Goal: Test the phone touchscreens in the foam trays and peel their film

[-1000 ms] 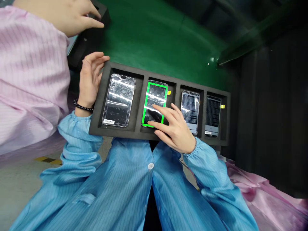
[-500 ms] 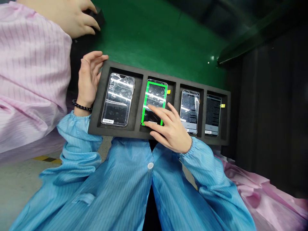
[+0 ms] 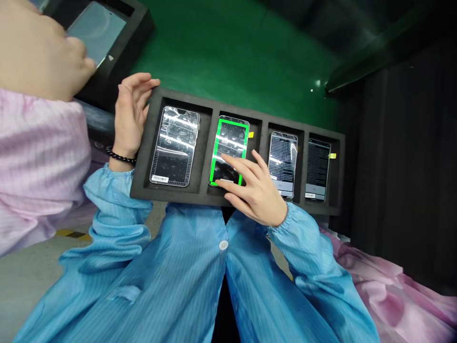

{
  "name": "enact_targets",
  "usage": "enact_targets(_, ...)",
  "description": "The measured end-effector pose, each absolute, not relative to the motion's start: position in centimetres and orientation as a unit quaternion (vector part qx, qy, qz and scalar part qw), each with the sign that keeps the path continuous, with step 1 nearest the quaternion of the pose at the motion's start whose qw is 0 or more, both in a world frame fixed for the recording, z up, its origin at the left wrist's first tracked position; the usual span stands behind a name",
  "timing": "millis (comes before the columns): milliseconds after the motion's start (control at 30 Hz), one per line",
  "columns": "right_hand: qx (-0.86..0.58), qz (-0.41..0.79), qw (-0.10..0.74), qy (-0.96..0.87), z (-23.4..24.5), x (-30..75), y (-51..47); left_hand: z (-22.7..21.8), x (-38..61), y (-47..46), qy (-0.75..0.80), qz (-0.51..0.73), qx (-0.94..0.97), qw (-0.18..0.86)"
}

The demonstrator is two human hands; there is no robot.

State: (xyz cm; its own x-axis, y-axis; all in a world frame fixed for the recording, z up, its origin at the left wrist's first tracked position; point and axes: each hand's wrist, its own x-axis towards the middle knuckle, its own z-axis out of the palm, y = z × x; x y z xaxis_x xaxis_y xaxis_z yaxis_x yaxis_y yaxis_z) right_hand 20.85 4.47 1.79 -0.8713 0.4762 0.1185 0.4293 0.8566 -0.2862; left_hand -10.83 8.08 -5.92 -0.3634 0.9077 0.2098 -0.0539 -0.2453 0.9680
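A dark foam tray with compartments in a row holds several smartphones. My left hand, with a black beaded bracelet at the wrist, grips the tray's left end, fingers curled by its far corner. Fingers spread, my right hand reaches over the second compartment. Its index fingertip meets the screen of the phone with a green border, and another finger is at that phone's lower edge. Left of it lies a film-covered phone with a white label. To the right are a phone with lines of text and another text-screen phone.
The tray lies on a green tabletop. At upper left, a co-worker's hand is over another dark tray with a lit phone. A pink sleeve is close on my right. A dark panel stands at right.
The co-worker's hand has moved left and down, uncovering a lit phone in the other tray. My hands and my tray have hardly moved.
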Motion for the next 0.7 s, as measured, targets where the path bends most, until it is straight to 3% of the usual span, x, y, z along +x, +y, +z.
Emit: enact_targets(700, -0.216, 0.133, 0.098, -0.962, 2.5, 21.0, 5.5, -6.4, -11.0, 8.2, 0.472, 0.669, 0.439, 0.37)
